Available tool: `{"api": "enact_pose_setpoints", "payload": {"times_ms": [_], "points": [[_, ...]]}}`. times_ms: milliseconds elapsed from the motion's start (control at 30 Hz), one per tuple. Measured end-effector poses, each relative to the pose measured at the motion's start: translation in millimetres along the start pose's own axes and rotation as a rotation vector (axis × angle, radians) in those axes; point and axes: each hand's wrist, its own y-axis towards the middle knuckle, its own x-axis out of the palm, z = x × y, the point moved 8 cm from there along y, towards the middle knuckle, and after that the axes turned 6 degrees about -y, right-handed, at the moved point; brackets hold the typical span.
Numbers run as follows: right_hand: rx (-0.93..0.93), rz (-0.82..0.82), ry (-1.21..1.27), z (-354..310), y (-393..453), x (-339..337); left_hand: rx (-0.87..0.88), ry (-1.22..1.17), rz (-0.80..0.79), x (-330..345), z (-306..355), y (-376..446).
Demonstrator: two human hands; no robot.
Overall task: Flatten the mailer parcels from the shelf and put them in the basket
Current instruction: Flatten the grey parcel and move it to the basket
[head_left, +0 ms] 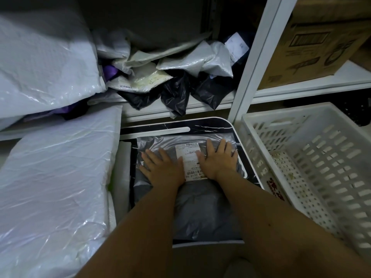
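A grey mailer parcel [200, 205] with a white shipping label [189, 157] lies on a black marbled board [210, 125] in front of me. My left hand [160, 167] presses flat on the parcel left of the label, fingers spread. To the label's right my right hand [218, 157] presses down the same way. The white slotted plastic basket [313, 161] stands to the right of the board. Several crumpled white, grey and black mailer parcels [174, 77] lie piled on the white shelf [202, 105] behind the board.
Large white plastic-wrapped bundles [52, 177] fill the left side, stacked from the floor up onto the shelf. A white shelf post [253, 63] rises between the pile and a cardboard box [313, 43] on the right-hand shelf.
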Motion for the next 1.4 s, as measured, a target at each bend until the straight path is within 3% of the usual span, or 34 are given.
{"api": "enact_pose_setpoints", "payload": {"times_ms": [100,267,367,533,933,1000,1100,1200,1400], "points": [[0.064,0.007,0.062,2.9,-12.2,-12.0,-0.02,-0.045,-0.002,-6.9,1.1,-14.7],[0.037,0.21,0.097,-19.6,-70.3,-32.9,0.094,0.042,-0.047,-11.6,23.1,-60.3],[0.107,0.173,0.146,-14.7,-104.7,-15.4,0.108,0.068,-0.063,-6.2,10.5,-84.6],[0.072,0.072,0.093,-7.8,-137.5,27.7,0.12,0.114,-0.073,10.8,-12.6,-116.3],[0.062,0.096,0.089,4.9,-133.5,34.9,0.079,-0.013,-0.064,27.1,-25.0,-116.4],[0.102,0.176,0.072,7.6,-129.4,20.5,0.053,-0.053,-0.014,16.3,-22.7,-111.8],[0.325,0.266,0.149,32.5,-127.7,-2.4,-0.004,-0.101,0.064,-2.2,-22.1,-103.8],[0.506,0.144,0.296,59.4,-125.6,-6.8,-0.136,-0.146,0.027,-6.1,-33.9,-96.6],[0.473,0.031,0.461,72.5,-113.2,-10.8,-0.174,-0.104,-0.011,-3.8,-37.8,-99.5]]}}
